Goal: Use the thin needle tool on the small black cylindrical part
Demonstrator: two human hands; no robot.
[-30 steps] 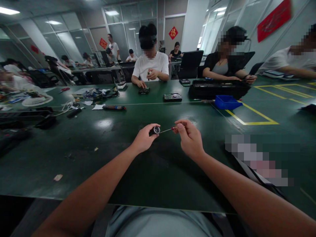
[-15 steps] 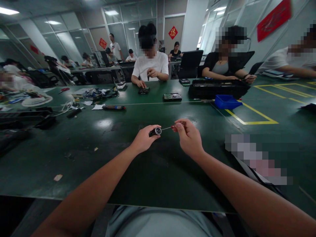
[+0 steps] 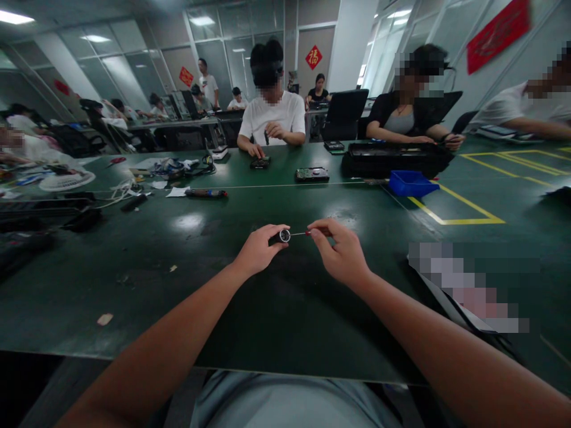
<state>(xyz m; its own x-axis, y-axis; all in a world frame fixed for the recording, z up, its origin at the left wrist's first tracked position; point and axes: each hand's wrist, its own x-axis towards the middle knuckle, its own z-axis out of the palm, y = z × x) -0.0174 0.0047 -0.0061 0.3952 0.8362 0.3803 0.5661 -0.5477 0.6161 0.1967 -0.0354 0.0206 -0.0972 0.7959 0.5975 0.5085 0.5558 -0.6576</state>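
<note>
My left hand [image 3: 257,251] is closed around a small black cylinder with a silver rim [image 3: 284,236], which looks like a flashlight; its round end faces me. Between the thumb and fingers of my right hand [image 3: 339,249] is a screwdriver [image 3: 307,233] with a red handle, mostly covered by the fingers. Its thin metal shaft points left and meets the cylinder's rim; whether the tip goes inside, I cannot tell. Both hands are above the green table [image 3: 285,321].
Across the table a person [image 3: 272,119] works on a small dark device. Near the middle lie a circuit-board device [image 3: 312,173] and a dark pen-shaped tool [image 3: 206,193]. A blue bin [image 3: 413,183] and a long black case [image 3: 397,159] are at right; cables and papers at left.
My right hand has shifted slightly left and turned, so the screwdriver lies more level and less of its handle shows. The left hand holds the cylinder almost in place.
</note>
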